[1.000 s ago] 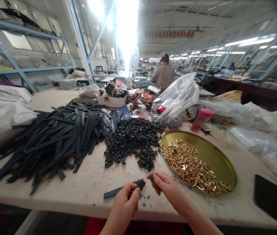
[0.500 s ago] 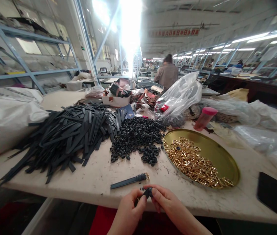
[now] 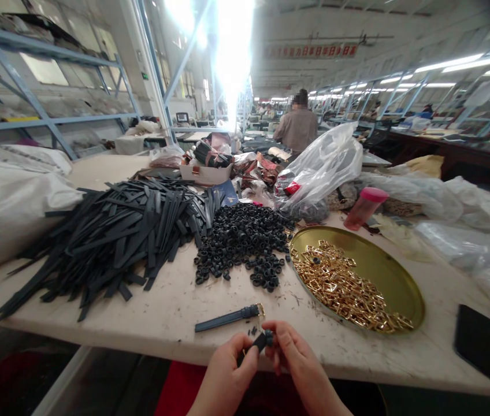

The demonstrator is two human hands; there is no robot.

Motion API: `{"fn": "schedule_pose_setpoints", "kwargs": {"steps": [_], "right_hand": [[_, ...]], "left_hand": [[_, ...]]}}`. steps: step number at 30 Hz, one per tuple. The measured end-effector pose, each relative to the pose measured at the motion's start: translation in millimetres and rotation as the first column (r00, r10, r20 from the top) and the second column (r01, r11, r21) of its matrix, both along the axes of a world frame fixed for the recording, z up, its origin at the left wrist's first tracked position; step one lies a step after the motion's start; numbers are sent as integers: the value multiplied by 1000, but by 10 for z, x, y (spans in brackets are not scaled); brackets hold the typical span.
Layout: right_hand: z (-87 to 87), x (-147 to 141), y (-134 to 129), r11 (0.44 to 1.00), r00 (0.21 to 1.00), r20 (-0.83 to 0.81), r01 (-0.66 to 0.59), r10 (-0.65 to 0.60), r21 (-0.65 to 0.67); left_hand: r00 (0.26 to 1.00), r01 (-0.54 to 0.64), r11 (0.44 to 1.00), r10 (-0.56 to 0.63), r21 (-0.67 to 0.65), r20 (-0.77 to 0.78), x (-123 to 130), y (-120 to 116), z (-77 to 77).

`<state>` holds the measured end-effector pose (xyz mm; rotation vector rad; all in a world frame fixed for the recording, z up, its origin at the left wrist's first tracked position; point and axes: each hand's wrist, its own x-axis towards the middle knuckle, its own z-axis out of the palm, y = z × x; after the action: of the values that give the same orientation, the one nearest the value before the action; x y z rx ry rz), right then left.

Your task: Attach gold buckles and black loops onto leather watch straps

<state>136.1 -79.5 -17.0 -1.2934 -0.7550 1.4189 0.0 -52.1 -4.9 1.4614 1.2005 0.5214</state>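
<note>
My left hand [image 3: 233,365] is closed on a dark strap [image 3: 259,343] at the table's front edge, a bit of gold metal showing by its fingers. My right hand [image 3: 292,351] pinches a small dark loop [image 3: 268,337] at the strap's upper end. Just beyond them lies another dark strap [image 3: 227,318] with a gold buckle [image 3: 261,310]. Farther back are a heap of black loops [image 3: 245,234] and, to its left, a large pile of dark strips [image 3: 141,225]. A golden round tray [image 3: 394,271] at the right holds many gold buckles [image 3: 340,289].
A black flat object [image 3: 485,344] lies at the right edge. Behind the tray stand a pink-lidded jar [image 3: 365,209] and clear plastic bags [image 3: 325,167]. A white sack [image 3: 11,202] fills the left side. A person [image 3: 297,124] is farther back.
My right hand has turned, its fingertips lifting slightly around the small loop. My left hand stays almost in place with the strap. The view has shifted a little.
</note>
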Motion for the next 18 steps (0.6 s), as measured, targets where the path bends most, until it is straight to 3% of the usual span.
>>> {"fn": "schedule_pose_setpoints", "kwargs": {"steps": [4, 7, 9, 14, 18], "right_hand": [[-69, -8, -31, 996, 997, 24, 70, -71, 49], [-105, 7, -37, 998, 1000, -14, 23, -22, 52], [-98, 24, -35, 999, 998, -59, -19, 21, 35], [-2, 42, -58, 994, 959, -270, -100, 87, -34], [41, 25, -112, 991, 898, -432, -119, 84, -56]], "left_hand": [[998, 30, 998, -28, 53, -55, -13, 5, 4], [998, 35, 998, -31, 57, -59, -7, 4, -28], [999, 22, 1000, -22, 13, -46, 7, 3, -67], [999, -3, 964, 14, -266, 39, 20, -9, -138], [999, -1, 982, 11, -187, 48, -21, -34, -87]]}}
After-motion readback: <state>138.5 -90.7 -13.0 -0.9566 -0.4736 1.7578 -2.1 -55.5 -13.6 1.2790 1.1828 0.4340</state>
